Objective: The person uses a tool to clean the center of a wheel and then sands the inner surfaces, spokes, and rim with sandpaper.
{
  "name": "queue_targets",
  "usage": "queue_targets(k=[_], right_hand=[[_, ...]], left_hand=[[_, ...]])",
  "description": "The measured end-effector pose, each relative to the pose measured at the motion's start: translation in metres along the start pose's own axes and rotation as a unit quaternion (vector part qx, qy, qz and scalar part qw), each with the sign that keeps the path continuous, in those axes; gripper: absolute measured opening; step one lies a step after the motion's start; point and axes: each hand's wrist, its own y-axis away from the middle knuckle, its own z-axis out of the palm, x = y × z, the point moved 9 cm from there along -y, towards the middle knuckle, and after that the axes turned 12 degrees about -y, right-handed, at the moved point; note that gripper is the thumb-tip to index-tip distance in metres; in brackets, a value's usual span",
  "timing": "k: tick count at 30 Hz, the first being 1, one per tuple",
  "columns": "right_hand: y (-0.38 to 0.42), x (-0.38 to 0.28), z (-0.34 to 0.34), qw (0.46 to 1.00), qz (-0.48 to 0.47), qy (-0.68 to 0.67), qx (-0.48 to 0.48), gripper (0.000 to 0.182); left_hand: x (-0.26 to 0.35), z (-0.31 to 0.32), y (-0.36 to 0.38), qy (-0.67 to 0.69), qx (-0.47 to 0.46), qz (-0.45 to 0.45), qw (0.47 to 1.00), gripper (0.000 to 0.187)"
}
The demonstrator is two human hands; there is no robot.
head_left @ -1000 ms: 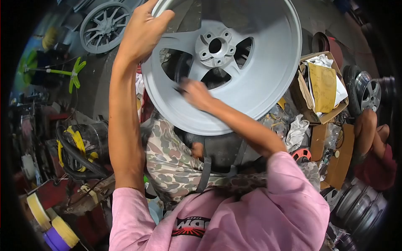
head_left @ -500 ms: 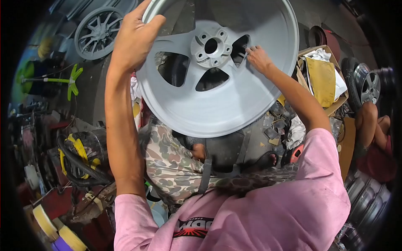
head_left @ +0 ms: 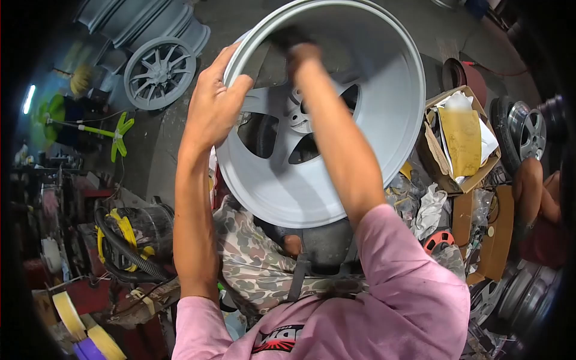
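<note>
A large pale grey wheel rim (head_left: 384, 138) is tilted in front of me, its wide barrel facing me and its spokes at the far side. My left hand (head_left: 217, 102) grips the rim's left edge, thumb over the lip and fingers behind it. Inside the barrel, near the upper left, my right hand (head_left: 300, 54) is dark and smeared by motion; its fingers cannot be made out. The right forearm crosses over the hub (head_left: 300, 120).
A multi-spoke wheel (head_left: 159, 73) and stacked rims stand at upper left, near a green fan (head_left: 122, 135). A carton with yellow sheets (head_left: 461, 141) is at right. Another person's bare knee (head_left: 528, 183) shows at far right. Tape rolls (head_left: 69, 315) lie at lower left.
My right hand has moved from the right-hand spoke opening to the upper left inside the rim. My left hand still holds the edge. The whole view has shifted slightly.
</note>
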Motion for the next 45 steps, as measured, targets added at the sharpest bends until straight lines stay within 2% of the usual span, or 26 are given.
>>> queue_targets(k=[1,3,5,6,7,8,10,12,13,15,17,21,24,26,27,29,31,33,34,36,38,39,41,43,44,45], right_hand=[[-0.012,0.004,-0.037,0.958,0.190,-0.198,0.087,0.022],[-0.032,0.004,-0.108,0.894,0.097,-0.328,0.288,0.022],[-0.043,-0.014,-0.146,0.950,-0.147,-0.210,0.180,0.021],[-0.033,-0.011,-0.149,0.951,-0.147,-0.205,0.178,0.021],[-0.013,-0.041,-0.132,0.948,-0.308,-0.004,0.086,0.022],[0.018,-0.061,-0.101,0.874,-0.444,0.196,-0.015,0.025],[0.056,-0.070,-0.048,0.715,-0.633,0.290,-0.069,0.028],[0.037,-0.052,-0.014,0.641,-0.669,0.316,-0.204,0.022],[0.038,-0.063,-0.016,0.641,-0.668,0.319,-0.204,0.022],[0.002,-0.050,-0.006,0.640,-0.419,0.593,-0.250,0.020],[-0.045,-0.043,-0.068,0.716,-0.418,0.545,-0.123,0.020],[-0.044,0.027,-0.189,0.771,-0.410,0.486,0.031,0.014],[0.011,0.133,-0.245,0.850,-0.170,0.497,0.046,0.021],[0.048,0.201,-0.238,0.885,-0.050,0.438,-0.149,0.019],[0.053,0.183,-0.234,0.885,-0.050,0.437,-0.151,0.019],[0.065,0.129,-0.213,0.880,-0.180,0.365,-0.245,0.022],[0.055,0.051,-0.208,0.810,-0.336,0.458,-0.149,0.030],[0.046,0.012,-0.193,0.664,-0.459,0.569,-0.161,0.026],[0.037,0.009,-0.200,0.665,-0.460,0.566,-0.157,0.026],[0.033,0.049,-0.197,0.410,-0.505,0.733,-0.199,0.022],[0.047,0.102,-0.199,0.462,-0.435,0.752,-0.178,0.023],[0.054,0.147,-0.201,0.538,-0.357,0.748,-0.154,0.025],[0.118,0.191,-0.161,0.581,-0.197,0.748,-0.254,0.023],[0.175,0.202,-0.109,0.799,-0.197,0.492,-0.284,0.013],[0.199,0.176,-0.070,0.766,-0.182,0.511,-0.345,0.017],[0.215,0.131,-0.043,0.823,-0.227,0.371,-0.366,0.019]], left_hand=[[-0.008,0.000,-0.002,-0.001,-0.011,-0.033,0.999,0.050],[-0.015,0.002,-0.006,0.004,-0.021,-0.057,0.998,0.050],[-0.014,-0.001,-0.007,0.014,-0.002,-0.033,0.999,0.051],[-0.012,-0.001,-0.007,0.019,-0.009,-0.029,0.999,0.051],[-0.013,-0.003,-0.006,0.021,-0.010,-0.035,0.999,0.051],[-0.015,-0.003,-0.006,0.013,-0.013,-0.039,0.999,0.052],[-0.014,0.001,-0.004,0.017,-0.016,-0.036,0.999,0.053],[-0.006,0.006,0.001,0.021,-0.020,-0.042,0.999,0.053],[-0.003,0.006,0.001,0.023,-0.017,-0.045,0.999,0.053],[-0.006,0.008,0.000,0.031,-0.022,-0.048,0.998,0.054],[-0.007,0.007,-0.001,0.020,-0.021,-0.024,0.999,0.054],[-0.006,0.007,-0.003,0.012,-0.024,-0.020,0.999,0.054],[-0.002,0.006,0.002,0.010,-0.017,-0.024,0.999,0.052],[0.000,0.010,0.007,0.000,-0.016,-0.027,1.000,0.051],[0.000,0.013,0.006,0.027,-0.004,-0.004,1.000,0.051],[-0.001,0.010,0.004,0.050,0.011,0.017,0.999,0.051],[-0.004,0.011,0.004,-0.011,-0.017,-0.005,1.000,0.051],[-0.001,0.004,0.003,-0.034,0.025,0.023,0.999,0.049],[-0.004,0.000,0.001,-0.084,0.029,0.004,0.996,0.048],[-0.020,-0.008,-0.005,-0.142,0.046,-0.020,0.989,0.041],[-0.026,-0.016,-0.011,-0.169,0.048,-0.025,0.984,0.041],[-0.029,-0.019,-0.012,-0.195,0.050,-0.036,0.979,0.041],[-0.027,-0.021,-0.015,-0.201,0.055,-0.012,0.978,0.036],[-0.030,-0.019,-0.013,-0.171,0.044,-0.038,0.984,0.033],[-0.030,-0.019,-0.013,-0.159,0.060,-0.010,0.985,0.028],[-0.023,-0.016,-0.011,-0.157,0.059,-0.006,0.986,0.028]])
